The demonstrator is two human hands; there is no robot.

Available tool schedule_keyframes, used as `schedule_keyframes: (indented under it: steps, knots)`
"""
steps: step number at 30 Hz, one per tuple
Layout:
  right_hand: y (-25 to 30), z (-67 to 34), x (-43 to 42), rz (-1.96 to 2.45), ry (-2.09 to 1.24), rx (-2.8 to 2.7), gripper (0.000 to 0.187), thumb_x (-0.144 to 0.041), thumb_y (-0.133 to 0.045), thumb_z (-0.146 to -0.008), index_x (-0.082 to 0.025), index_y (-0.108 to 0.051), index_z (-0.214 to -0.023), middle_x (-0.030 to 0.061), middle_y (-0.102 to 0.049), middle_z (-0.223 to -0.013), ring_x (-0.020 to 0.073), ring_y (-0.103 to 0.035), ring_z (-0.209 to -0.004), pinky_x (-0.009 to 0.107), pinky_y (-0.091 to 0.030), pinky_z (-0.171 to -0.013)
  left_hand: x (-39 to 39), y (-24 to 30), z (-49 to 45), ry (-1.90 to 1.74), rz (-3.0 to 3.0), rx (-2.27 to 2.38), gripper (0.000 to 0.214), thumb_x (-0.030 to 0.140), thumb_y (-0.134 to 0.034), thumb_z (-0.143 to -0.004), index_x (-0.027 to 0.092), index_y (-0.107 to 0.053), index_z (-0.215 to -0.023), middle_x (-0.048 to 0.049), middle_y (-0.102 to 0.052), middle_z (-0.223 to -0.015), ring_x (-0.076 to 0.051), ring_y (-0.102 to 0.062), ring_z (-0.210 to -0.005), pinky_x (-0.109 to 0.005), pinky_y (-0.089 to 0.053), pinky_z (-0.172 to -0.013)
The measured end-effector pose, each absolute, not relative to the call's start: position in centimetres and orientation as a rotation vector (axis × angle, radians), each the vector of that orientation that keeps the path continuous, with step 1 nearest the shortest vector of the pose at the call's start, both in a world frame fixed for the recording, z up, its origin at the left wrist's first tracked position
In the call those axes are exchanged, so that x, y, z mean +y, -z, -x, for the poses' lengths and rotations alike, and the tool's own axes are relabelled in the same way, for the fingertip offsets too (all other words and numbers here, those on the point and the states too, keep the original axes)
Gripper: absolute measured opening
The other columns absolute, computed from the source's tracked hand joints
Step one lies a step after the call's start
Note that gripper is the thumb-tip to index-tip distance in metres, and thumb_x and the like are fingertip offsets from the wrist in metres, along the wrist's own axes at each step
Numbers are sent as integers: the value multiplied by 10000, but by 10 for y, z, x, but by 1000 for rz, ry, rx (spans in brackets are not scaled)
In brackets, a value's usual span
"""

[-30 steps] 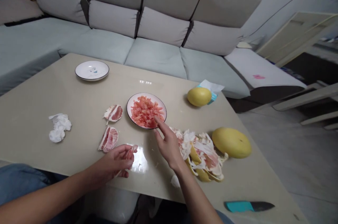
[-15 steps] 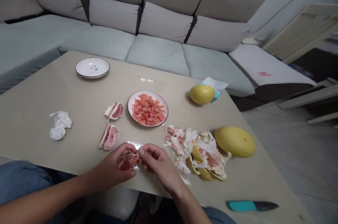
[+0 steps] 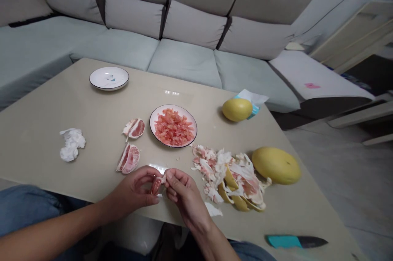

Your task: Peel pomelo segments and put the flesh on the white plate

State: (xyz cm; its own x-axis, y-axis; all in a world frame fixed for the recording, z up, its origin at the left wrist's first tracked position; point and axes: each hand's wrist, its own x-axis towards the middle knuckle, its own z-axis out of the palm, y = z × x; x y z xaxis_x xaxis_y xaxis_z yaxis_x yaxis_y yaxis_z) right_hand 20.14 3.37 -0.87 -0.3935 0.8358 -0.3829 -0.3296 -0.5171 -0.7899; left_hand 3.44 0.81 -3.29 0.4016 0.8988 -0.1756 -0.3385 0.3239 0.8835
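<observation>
My left hand [image 3: 139,187] is closed around a red pomelo segment [image 3: 156,186], held just above the table's front edge. The fingers of my right hand [image 3: 182,189] pinch a pale bit of membrane [image 3: 163,179] at the segment's upper end. Beyond my hands, a dark-rimmed plate [image 3: 193,135] holds a heap of peeled red pomelo pulp [image 3: 173,127]. To the left lie two unpeeled pomelo chunks, a nearer one [image 3: 129,158] and a farther one [image 3: 135,128]. Right of my hands is a pile of peel and membrane [image 3: 235,179].
A whole pomelo [image 3: 276,165] sits at the right, another [image 3: 237,109] farther back against a tissue pack [image 3: 255,109]. A teal-handled knife [image 3: 296,241] lies front right. Crumpled tissue [image 3: 72,145] and a white plate [image 3: 109,78] are on the left. A sofa [image 3: 184,62] stands behind the table.
The segment in my left hand has turned and now shows narrower, with membrane stretched toward my right fingers. My right hand has shifted slightly right. The whole view has moved a little.
</observation>
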Motion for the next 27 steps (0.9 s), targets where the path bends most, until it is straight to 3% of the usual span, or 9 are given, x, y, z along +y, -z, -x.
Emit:
schedule_keyframes:
  steps: [6,10,12,16,18,23,27]
  knots:
    - [7,-207,39,975,-2007,-686,351,-427,-789,-685,-147,-580,-641,-53,-427,-578,44,-186,-460,199,-148,-421,9,19,-33,-929,-718,757,373,248,-823,-672,220,-600,-970,-37,-580,-1015,-184,-564,-959,-418,-468,-924]
    - [3,-223,50,1162,-1792,-1027,331,-470,-693,-772,-149,-625,-724,-3,-548,-637,67,-349,-471,202,-266,-447,11,19,-30,-942,-627,786,462,295,-854,-623,216,-589,-993,-50,-579,-1055,-228,-585,-1001,-475,-508,-901]
    - [1,-234,55,1338,-1515,-1364,289,-446,-633,-820,-159,-661,-804,40,-640,-733,114,-486,-544,232,-365,-515,12,23,-29,-928,-599,792,492,311,-857,-614,224,-584,-1014,-50,-573,-1062,-260,-595,-1022,-488,-538,-855]
    - [0,-261,65,1695,-687,-2009,235,-257,-499,-870,-179,-711,-934,101,-724,-930,243,-646,-843,322,-435,-725,10,30,-28,-902,-633,827,476,285,-830,-658,238,-568,-1052,-43,-561,-1024,-256,-608,-974,-404,-596,-692]
    - [-2,-272,70,1931,-433,-2201,272,-215,-455,-875,-191,-722,-916,115,-736,-920,273,-666,-849,328,-417,-678,10,31,-28,-912,-663,843,464,268,-818,-673,232,-558,-1055,-37,-550,-971,-234,-603,-917,-332,-593,-589]
    - [-18,-294,79,2501,-158,-2174,337,-366,-446,-900,-196,-700,-758,126,-730,-787,289,-676,-747,305,-311,-518,13,31,-29,-950,-741,837,463,258,-824,-663,213,-543,-1028,-1,-514,-830,-195,-554,-858,-261,-565,-523]
    - [-26,-308,82,2569,-42,-2113,261,-270,-439,-898,-203,-675,-988,116,-724,-939,275,-674,-804,292,-284,-508,13,31,-28,-953,-797,842,484,239,-820,-670,209,-522,-1050,3,-526,-800,-175,-539,-823,-238,-542,-516]
